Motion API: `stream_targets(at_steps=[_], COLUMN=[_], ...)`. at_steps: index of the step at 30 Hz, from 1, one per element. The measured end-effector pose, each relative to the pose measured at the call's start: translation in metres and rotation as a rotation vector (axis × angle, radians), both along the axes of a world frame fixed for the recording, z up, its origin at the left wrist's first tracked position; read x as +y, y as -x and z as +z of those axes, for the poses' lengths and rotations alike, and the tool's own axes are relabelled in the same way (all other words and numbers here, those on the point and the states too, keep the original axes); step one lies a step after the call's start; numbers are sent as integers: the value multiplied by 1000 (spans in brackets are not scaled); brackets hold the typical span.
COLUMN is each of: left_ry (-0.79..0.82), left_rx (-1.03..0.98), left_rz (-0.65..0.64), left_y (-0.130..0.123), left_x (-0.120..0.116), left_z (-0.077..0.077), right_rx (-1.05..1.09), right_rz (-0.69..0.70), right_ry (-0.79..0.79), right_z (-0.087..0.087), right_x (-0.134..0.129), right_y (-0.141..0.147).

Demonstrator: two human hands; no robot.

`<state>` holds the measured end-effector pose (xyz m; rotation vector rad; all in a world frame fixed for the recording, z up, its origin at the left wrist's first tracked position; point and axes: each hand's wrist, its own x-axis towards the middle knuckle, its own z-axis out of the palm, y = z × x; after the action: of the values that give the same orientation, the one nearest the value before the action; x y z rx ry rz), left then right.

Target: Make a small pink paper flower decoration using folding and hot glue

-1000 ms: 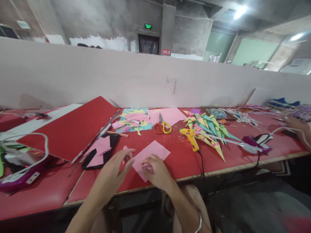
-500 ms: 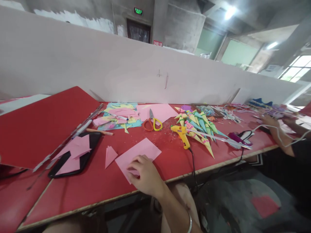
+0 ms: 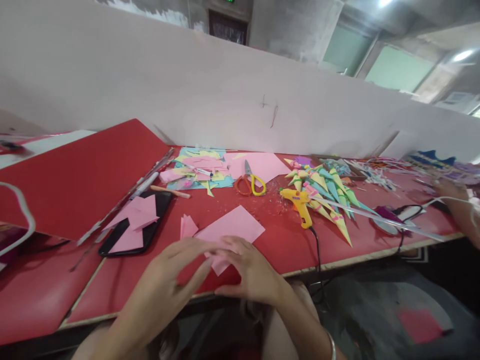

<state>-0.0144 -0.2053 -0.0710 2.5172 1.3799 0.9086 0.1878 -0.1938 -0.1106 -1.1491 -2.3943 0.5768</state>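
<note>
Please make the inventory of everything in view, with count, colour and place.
Flat sheet: 1, pink, front centre
Folded paper: count unclear, pink, left of flat sheet
Tray: 1, black, left
Paper pieces: several, pink, on tray
Scissors: 1, red-yellow handles, centre
Scraps: many, mixed colours, left of scissors
Glue gun: 1, yellow, right of scissors
Cones: many, pastel, behind glue gun
Rod: 1, transparent, before cones
Strips: many, mixed colours, right
Board: 1, red, left
Tabletop: 1, red, below
Partition: 1, white, behind tabletop
Purple device: 1 or more, purple, right
Co-worker's hand: 1 or more, blurred, right edge
Left hand: 1, bare, near tabletop edge
Right hand: 1, bare, overlapping flat sheet
Bracelet: 1, silver, right wrist
</note>
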Motion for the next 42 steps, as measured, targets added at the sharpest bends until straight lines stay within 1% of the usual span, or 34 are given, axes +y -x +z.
stream_targets(at_steps=[3, 6, 8, 13, 18, 21, 23, 25, 30, 35, 42], left_ry=[-2, -35, -35, 40, 167, 238, 268, 288, 314, 316, 262], left_rx=[30, 72, 93, 197, 308, 289, 267, 235, 165, 123, 130], left_rz=[-37, -34, -55, -133, -282, -282, -278, -268, -182, -140, -128], left_y=[-11, -10, -8, -6, -11, -15, -18, -21, -30, -35, -35], left_x=[23, 32, 33, 36, 35, 35, 35, 35, 35, 34, 35], left_z=[-7, -17, -21, -26, -33, -34, -33, -29, -25, -30, -37], right_rx=[-73, -86, -67, 6, 104, 136, 147, 127, 29, -94, -118], right_rz=[-26, -16, -3, 70, 147, 161, 139, 102, 29, -49, -214], right_ry=[-7, -27, -25, 0, 39, 76, 90, 67, -15, -18, -11], right_z=[2, 2, 1, -1, 5, 9, 12, 12, 9, 10, 9], right_x=[-4, -9, -12, -14, -6, 2, 8, 14, 27, 34, 36], right_y=[-6, -12, -17, -37, -61, -70, -71, -69, -57, -49, -40])
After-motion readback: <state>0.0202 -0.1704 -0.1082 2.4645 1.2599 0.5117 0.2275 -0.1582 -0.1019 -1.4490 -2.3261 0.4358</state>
